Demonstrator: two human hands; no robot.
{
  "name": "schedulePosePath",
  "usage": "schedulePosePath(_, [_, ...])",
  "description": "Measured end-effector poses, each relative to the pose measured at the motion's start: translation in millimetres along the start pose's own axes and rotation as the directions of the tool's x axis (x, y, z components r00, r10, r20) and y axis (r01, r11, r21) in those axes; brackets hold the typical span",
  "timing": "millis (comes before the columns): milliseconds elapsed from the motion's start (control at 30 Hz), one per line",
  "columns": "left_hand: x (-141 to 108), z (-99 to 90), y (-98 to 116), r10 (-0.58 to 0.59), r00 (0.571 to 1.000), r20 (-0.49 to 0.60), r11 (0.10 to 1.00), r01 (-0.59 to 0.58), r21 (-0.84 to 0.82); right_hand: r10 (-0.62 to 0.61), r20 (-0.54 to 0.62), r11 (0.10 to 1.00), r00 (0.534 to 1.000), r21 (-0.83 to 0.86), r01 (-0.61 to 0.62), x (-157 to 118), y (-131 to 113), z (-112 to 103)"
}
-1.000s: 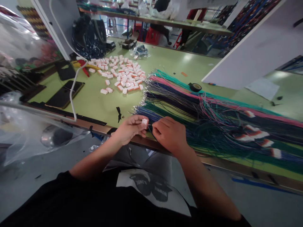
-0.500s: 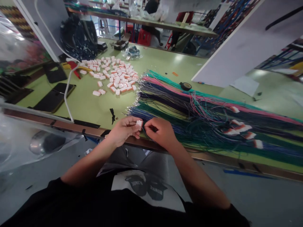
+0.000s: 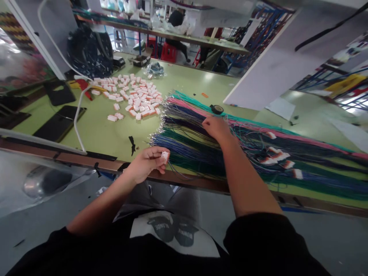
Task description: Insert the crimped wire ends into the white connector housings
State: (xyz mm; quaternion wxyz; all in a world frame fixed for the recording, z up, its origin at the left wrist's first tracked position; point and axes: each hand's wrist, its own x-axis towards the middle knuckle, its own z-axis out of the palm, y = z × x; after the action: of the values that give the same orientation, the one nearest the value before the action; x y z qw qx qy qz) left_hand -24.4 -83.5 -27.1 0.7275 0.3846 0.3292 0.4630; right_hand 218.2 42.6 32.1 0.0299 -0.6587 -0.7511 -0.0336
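Observation:
Pinched between the thumb and fingers of my left hand (image 3: pixel 145 164) is a white and orange connector housing (image 3: pixel 165 156), held above the table's front edge. A few thin wires (image 3: pixel 176 173) trail from it to the right. My right hand (image 3: pixel 217 128) reaches over the long wire bundles (image 3: pixel 184 148), near the pink and dark wires. Its fingers are closed, and whatever is in them is too small to make out. Bare metal tips of the wires point left, toward a heap of loose connector housings (image 3: pixel 140 100).
A roll of black tape (image 3: pixel 216 109) sits behind the wires. More wired housings (image 3: pixel 276 156) lie on the bundles at right. A dark phone-like slab (image 3: pixel 59 123), red-and-yellow pliers (image 3: pixel 84 86) and a white bent cable (image 3: pixel 77 126) are at left. A white panel (image 3: pixel 258 73) stands behind.
My right hand has left the connector housing and moved right and away from me, onto the wire bundles. My left hand keeps hold of the housing; the view has shifted slightly.

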Motion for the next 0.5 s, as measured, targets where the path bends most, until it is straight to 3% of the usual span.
schedulePosePath(100, [0, 0.2, 0, -0.017, 1.000, 0.002, 1.000, 0.017, 0.000, 0.049, 0.129, 0.997, 0.990, -0.066, -0.041, 6, 2, 13])
schedulePosePath(233, [0, 1.2, 1, -0.036, 0.999, 0.009, 0.999, 0.037, -0.007, -0.007, 0.180, 0.999, 0.984, -0.032, 0.013, 6, 7, 15])
schedulePosePath(400, [0, 1.0, 1, -0.049, 0.999, 0.013, 0.999, 0.049, 0.000, 0.100, 0.029, 0.993, 0.995, -0.074, -0.097, 18, 9, 18])
schedulePosePath(500, [0, 0.8, 1, -0.031, 0.999, 0.007, 0.999, 0.031, 0.010, 0.126, 0.005, 0.989, 0.992, -0.073, -0.125, 23, 5, 25])
